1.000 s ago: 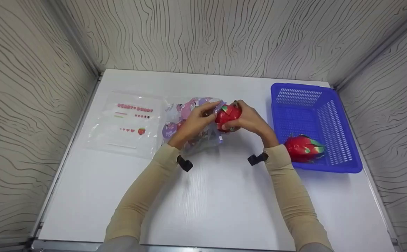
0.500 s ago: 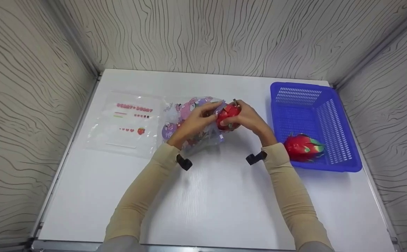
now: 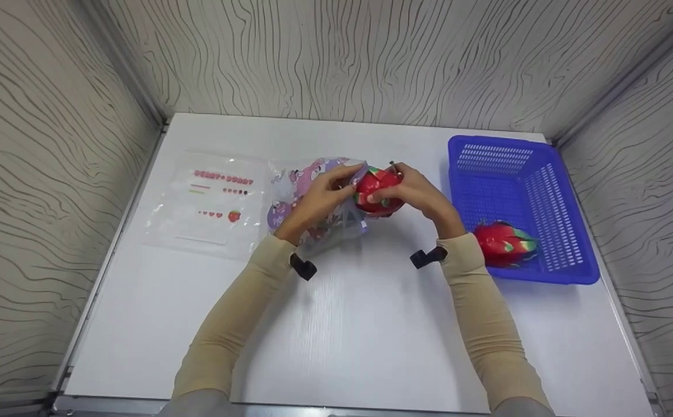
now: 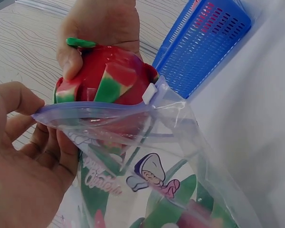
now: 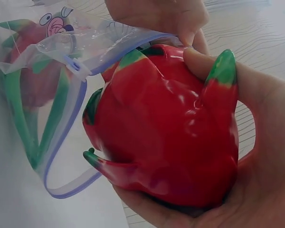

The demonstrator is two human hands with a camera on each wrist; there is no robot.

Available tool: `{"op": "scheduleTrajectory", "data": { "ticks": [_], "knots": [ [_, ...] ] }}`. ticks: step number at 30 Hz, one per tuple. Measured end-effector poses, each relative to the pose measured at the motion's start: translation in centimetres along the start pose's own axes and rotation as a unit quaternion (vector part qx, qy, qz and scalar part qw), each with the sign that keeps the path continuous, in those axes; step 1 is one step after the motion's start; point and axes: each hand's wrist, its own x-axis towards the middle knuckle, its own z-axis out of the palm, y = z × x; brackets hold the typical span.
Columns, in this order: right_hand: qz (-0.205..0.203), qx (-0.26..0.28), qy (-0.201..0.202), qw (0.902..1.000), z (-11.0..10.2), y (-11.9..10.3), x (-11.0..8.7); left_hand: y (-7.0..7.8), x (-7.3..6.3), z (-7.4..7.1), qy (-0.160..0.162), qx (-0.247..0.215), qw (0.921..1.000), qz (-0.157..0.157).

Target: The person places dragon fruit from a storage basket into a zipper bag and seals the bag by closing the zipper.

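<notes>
A red dragon fruit with green-tipped scales lies in the grip of my right hand, thumb on one side and fingers round the other. Its front end overlaps the mouth of a clear zip bag with a purple zip edge and cartoon print. My left hand pinches that purple edge between thumb and fingers, holding the mouth apart. A white zip slider sits at one end of the edge. Inside the bag, another red and green fruit shows through the plastic.
On the right stands a blue perforated basket with one more dragon fruit inside. A flat clear bag with red print lies at the left of the white table. Patterned panels enclose the back and sides.
The dragon fruit in my right hand has turned a little and stays at the bag's mouth. My left hand keeps its pinch on the zip edge, nearly in place.
</notes>
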Motion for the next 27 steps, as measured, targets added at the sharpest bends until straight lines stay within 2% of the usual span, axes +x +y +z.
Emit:
{"op": "scheduleTrajectory", "data": {
  "ticks": [5,9,12,18,24,27],
  "knots": [
    [0.010,0.025,-0.002,0.9996,0.7,0.7,0.8,0.1,-0.1,-0.1,-0.013,0.005,0.9998,0.014],
    [-0.011,0.039,0.018,0.9990,1.8,1.0,1.2,0.3,-0.2,0.0,-0.023,0.014,0.9996,0.008],
    [-0.037,0.025,0.042,0.9981,2.7,1.3,1.5,0.3,-0.1,0.1,-0.027,0.007,0.9996,0.006],
    [-0.081,-0.041,0.080,0.9927,4.4,1.3,1.7,0.0,0.0,0.1,-0.027,-0.032,0.9990,0.016],
    [-0.112,-0.049,0.086,0.9888,5.0,1.3,1.8,-0.2,0.2,0.1,-0.008,-0.057,0.9982,0.015],
    [-0.121,-0.030,0.072,0.9895,4.9,1.7,1.7,-0.3,0.2,0.1,0.000,-0.061,0.9981,0.011]
  ]
}}
